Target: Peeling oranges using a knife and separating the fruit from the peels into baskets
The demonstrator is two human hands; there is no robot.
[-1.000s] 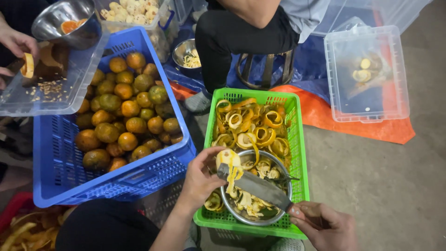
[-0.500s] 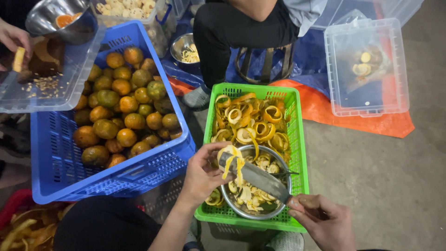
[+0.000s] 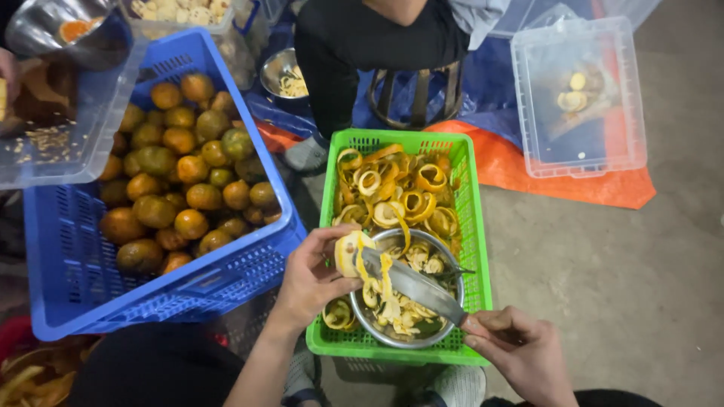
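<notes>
Knife (image 3: 411, 285) blade inside bowl (image 3: 445, 335) rim

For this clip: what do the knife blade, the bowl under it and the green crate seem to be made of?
Knife blade: bare metal, probably steel; dull grey sheen.
Bowl: polished metal, likely stainless steel; its rim mirrors light.
Green crate: moulded plastic; uniform bright colour and lattice walls.

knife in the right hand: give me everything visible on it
The knife has a broad, flat, grey metal blade, lying nearly level over the steel bowl in the green crate. The right hand hides its handle. Its tip meets the half-peeled citrus fruit held by the left hand; a yellow peel strip hangs across the blade.
</notes>
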